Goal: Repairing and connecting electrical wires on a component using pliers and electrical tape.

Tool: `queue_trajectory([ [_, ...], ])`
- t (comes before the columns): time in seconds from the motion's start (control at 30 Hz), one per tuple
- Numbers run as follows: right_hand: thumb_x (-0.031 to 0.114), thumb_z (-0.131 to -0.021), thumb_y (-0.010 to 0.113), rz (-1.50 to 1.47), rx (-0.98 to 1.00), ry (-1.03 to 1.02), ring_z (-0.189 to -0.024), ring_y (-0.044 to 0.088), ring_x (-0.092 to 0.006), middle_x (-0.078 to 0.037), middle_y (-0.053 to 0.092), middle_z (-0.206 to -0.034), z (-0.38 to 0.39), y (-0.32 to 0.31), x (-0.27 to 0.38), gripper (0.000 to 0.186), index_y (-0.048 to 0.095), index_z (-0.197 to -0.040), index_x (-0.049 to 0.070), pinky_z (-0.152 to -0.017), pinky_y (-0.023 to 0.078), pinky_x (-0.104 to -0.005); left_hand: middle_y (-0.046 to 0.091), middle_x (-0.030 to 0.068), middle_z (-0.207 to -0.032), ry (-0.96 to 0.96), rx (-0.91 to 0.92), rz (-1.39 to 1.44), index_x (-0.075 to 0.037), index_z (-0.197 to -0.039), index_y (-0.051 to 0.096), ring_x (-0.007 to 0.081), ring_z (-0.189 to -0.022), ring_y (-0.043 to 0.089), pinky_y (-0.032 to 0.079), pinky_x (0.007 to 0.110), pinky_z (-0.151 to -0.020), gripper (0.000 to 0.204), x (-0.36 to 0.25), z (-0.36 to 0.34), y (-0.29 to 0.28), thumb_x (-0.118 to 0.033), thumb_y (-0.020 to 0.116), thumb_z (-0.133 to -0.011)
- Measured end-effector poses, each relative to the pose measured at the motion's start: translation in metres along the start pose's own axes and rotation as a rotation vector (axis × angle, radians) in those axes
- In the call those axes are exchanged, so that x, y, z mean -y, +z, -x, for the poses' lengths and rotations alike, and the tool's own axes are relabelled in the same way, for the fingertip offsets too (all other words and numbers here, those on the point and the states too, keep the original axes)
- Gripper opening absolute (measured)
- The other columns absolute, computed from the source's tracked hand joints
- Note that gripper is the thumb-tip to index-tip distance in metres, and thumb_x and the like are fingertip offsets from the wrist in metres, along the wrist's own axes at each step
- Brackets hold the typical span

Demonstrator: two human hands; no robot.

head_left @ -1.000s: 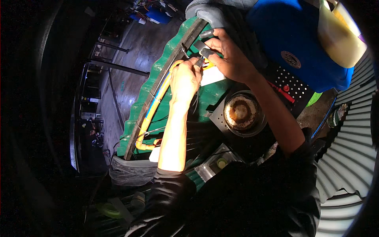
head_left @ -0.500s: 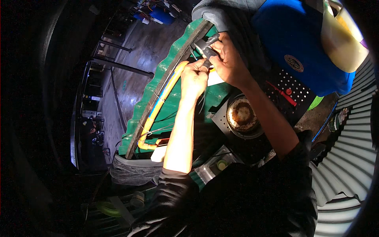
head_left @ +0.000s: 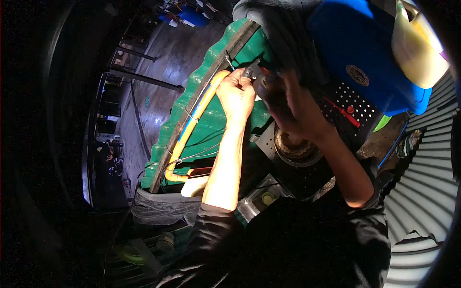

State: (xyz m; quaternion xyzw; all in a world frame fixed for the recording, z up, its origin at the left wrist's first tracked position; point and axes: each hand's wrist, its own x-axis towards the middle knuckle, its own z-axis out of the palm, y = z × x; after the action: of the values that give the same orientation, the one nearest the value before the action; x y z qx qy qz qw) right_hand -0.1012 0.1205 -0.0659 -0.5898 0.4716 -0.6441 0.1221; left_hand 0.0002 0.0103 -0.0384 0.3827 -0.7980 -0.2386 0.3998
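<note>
My left hand point(head_left: 236, 98) is closed in a pinch beside the upper end of a bent orange pipe point(head_left: 194, 120). A small dark piece point(head_left: 248, 72) shows at its fingertips; its kind is not clear. Just to the right, my right hand point(head_left: 300, 108) is in shadow and smeared by motion, its fingers curled around a dark roundish piece point(head_left: 270, 85). Whether the two dark pieces are joined cannot be made out. Wire ties hold the pipe along a dark bar point(head_left: 192, 105) on the edge of a green corrugated sheet point(head_left: 213, 139).
Below my right hand stands a stained round pan point(head_left: 293, 146). A red screwdriver point(head_left: 348, 116) lies on a perforated black plate point(head_left: 357, 98). A blue container point(head_left: 345, 43) and a cut yellowish jug point(head_left: 415, 53) stand at upper right. A clear tray point(head_left: 254, 204) sits near my body.
My right hand has moved down and right, away from the left fingertips, carrying the dark roundish piece. My left hand stays almost in place, and the view has shifted slightly.
</note>
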Motion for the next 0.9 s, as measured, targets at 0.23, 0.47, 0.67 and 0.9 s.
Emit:
queue_trajectory([
  [0.23,0.001,-0.079,0.063,-0.115,-0.102,0.511,-0.091,0.064,-0.0283,-0.019,0.061,-0.101,0.037,-0.013,-0.001,0.048,0.037,-0.119,0.002,-0.076,0.049,-0.0355,0.048,0.0014,-0.05,-0.024,0.084,-0.079,0.001,-0.088,0.068,0.0083,-0.046,0.044,0.038,0.026,-0.047,0.016,0.005,-0.002,-0.004,-0.007,0.055,-0.082],
  [0.47,0.006,-0.074,0.064,0.222,-0.033,0.192,-0.086,0.06,-0.0348,-0.013,0.062,-0.1,0.041,-0.016,0.012,0.047,0.04,-0.115,0.003,-0.082,0.045,-0.0418,0.059,0.011,-0.103,0.493,0.363,-0.173,0.004,-0.118,0.053,0.0205,-0.083,0.057,0.044,0.032,-0.078,0.041,-0.029,0.012,-0.035,0.001,0.06,-0.078],
  [0.67,0.012,-0.075,0.064,0.294,0.012,0.081,-0.086,0.062,-0.032,-0.013,0.061,-0.087,0.052,-0.016,0.018,0.047,0.038,-0.114,0.005,-0.096,0.035,-0.049,0.059,0.016,-0.115,0.663,1.14,-0.587,-0.003,-0.11,0.058,0.034,-0.109,0.055,0.045,0.042,-0.092,0.034,-0.069,-0.038,-0.037,0.0,0.052,-0.076],
  [0.9,0.017,-0.075,0.066,0.463,0.056,0.168,-0.087,0.062,-0.0278,-0.012,0.063,-0.091,0.049,-0.031,0.004,0.045,0.042,-0.111,0.006,-0.09,0.039,-0.0471,0.064,0.0166,-0.096,0.861,1.109,-0.589,0.0,-0.097,0.064,0.0339,-0.09,0.062,0.051,0.038,-0.076,0.022,-0.079,-0.055,-0.03,0.001,0.057,-0.076],
])
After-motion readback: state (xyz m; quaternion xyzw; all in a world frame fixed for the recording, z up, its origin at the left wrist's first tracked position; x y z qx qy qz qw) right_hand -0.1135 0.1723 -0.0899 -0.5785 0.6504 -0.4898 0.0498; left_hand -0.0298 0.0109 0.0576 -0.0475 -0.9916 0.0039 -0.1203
